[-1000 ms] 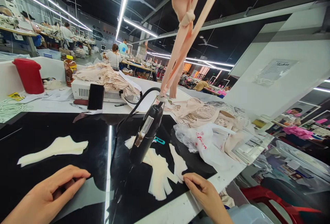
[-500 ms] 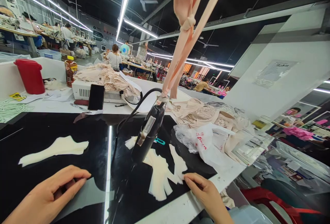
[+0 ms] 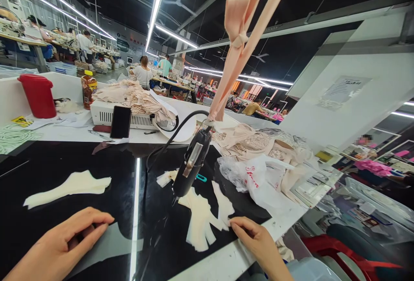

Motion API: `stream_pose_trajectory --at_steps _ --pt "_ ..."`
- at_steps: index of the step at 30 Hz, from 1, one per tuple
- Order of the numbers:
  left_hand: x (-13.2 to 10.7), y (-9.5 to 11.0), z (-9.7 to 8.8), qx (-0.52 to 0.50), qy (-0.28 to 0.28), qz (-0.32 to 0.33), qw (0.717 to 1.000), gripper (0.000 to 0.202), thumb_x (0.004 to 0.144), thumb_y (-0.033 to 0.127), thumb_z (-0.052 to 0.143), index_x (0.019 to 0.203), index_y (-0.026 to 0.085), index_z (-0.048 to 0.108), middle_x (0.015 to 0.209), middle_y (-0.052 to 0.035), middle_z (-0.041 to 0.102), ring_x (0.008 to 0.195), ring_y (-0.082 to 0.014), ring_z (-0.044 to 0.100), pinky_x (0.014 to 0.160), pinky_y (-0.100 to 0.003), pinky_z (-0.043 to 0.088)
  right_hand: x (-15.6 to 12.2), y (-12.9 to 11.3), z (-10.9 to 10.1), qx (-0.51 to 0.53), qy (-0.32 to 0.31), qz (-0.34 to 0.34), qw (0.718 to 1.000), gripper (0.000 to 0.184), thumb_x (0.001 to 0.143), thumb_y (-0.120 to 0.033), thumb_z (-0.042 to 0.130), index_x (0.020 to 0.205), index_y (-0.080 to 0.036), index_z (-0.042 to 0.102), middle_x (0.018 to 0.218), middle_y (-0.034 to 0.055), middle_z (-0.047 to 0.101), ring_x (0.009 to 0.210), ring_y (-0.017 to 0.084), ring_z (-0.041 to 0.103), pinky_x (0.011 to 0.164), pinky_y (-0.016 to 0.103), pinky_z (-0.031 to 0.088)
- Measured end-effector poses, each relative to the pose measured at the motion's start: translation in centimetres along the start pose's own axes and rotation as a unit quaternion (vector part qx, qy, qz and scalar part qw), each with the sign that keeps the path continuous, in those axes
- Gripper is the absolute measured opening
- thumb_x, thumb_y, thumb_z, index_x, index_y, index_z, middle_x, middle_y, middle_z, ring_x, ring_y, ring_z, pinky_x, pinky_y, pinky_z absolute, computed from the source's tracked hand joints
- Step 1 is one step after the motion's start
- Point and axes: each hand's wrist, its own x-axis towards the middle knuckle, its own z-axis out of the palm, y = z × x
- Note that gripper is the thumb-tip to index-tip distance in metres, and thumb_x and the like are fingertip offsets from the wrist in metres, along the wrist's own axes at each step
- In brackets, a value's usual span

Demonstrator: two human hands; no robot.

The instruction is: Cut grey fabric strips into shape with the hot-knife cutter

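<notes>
Nearer right hand [image 3: 254, 234] touches the cloth piece [image 3: 223, 203] lying lengthwise toward eleven o'clock; whether it or left hand [image 3: 69, 235] grips, can't tell.

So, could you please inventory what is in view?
Board: one, black, on table
Pieces: several, cream, on board
Tool: one, black, over board
Straps: several, peach, above tool
Cord: one, black, from tool
Clip: one, teal, behind tool
Sheet: one, grey, by left hand
Box: one, white, rear
Phone: one, black, before box
Fabric: two heaps, beige, box and right
Bag: one, white, right
Tub: one, red, rear left
Bottle: one, brown, beside tub
String: some, green, left edge
People: several, varied clothes, background
Lights: several, white, ceiling
Left hand: one, bare, lower left
Right hand: one, bare, at rightmost piece
</notes>
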Motion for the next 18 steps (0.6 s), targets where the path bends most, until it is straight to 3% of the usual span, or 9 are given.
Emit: stream_pose_trajectory --at_steps 5,11,15,18 --pt "0.0 0.3 -0.2 -0.017 0.016 -0.007 1.000 0.029 0.085 0.063 0.062 0.096 0.038 0.073 0.102 0.0099 0.074 0.087 -0.0192 0.066 0.068 -0.023 0.048 0.0 0.0 -0.3 0.003 -0.007 0.014 1.000 0.028 0.084 -0.048 0.066 0.086 -0.024 0.081 0.086 0.0051 0.079 0.077 0.024 0.072 0.069 0.028 0.055" --pt "0.0 0.7 0.0 -0.022 0.040 -0.002 0.999 0.042 0.081 0.075 0.061 0.091 0.037 0.075 0.100 0.0082 0.075 0.093 -0.0209 0.068 0.076 -0.024 0.053 0.1 -0.3 -0.5 -0.001 -0.004 0.008 1.000 0.028 0.087 -0.046 0.062 0.086 -0.023 0.079 0.081 0.0034 0.077 0.073 0.022 0.070 0.065 0.027 0.053" --pt "0.3 0.1 -0.1 -0.010 0.027 0.010 1.000 0.043 0.083 0.076 0.059 0.095 0.038 0.075 0.102 0.0088 0.076 0.094 -0.0207 0.069 0.073 -0.022 0.053 -0.2 -1.3 -0.3 -0.017 0.015 -0.009 1.000 0.028 0.086 -0.047 0.064 0.094 -0.025 0.079 0.091 0.0052 0.077 0.082 0.023 0.071 0.069 0.029 0.053" --pt "0.4 -0.2 -0.1 0.057 0.002 0.021 0.998 0.047 0.086 0.078 0.052 0.097 0.040 0.076 0.105 0.0097 0.076 0.093 -0.0194 0.070 0.073 -0.021 0.055 -0.5 -2.4 0.3 -0.031 0.026 -0.029 0.999 0.025 0.085 -0.045 0.066 0.095 -0.026 0.079 0.095 0.0055 0.076 0.081 0.023 0.068 0.066 0.030 0.050"
